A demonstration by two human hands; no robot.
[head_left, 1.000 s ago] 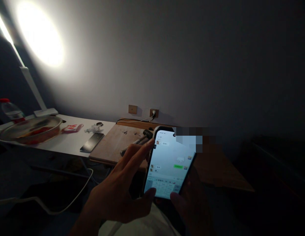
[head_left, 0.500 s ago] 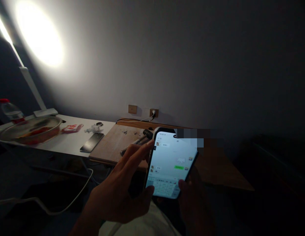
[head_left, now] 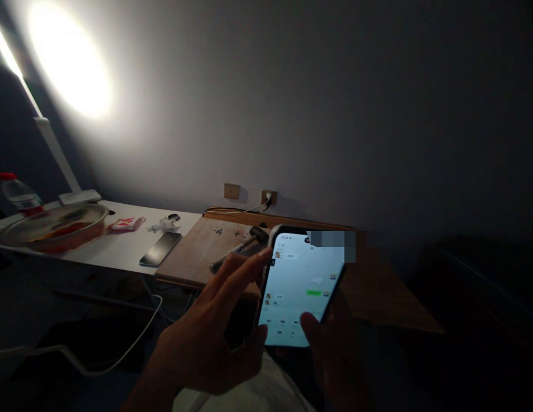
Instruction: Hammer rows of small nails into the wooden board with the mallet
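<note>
A smartphone (head_left: 303,286) with a lit chat screen fills the lower middle of the view, and part of the picture above it is pixelated. My left hand (head_left: 206,335) grips its left edge, with the fingers reaching up near the top corner. My right hand (head_left: 337,355) holds the lower right side in shadow, its thumb lying over the screen. Beyond the phone, a hammer (head_left: 240,248) lies on a wooden board (head_left: 193,252), partly hidden by my left fingers.
A second phone (head_left: 161,249) lies on the white table (head_left: 107,257) beside the board. Further left are a metal pan (head_left: 51,228), a plastic bottle (head_left: 19,194) and a bright lamp (head_left: 55,154). A charger cable runs from a wall socket (head_left: 269,197). A white cable (head_left: 98,360) hangs below.
My right thumb has moved up over the screen, and the on-screen keyboard has been replaced by a sparser display. The phone has shifted slightly upward.
</note>
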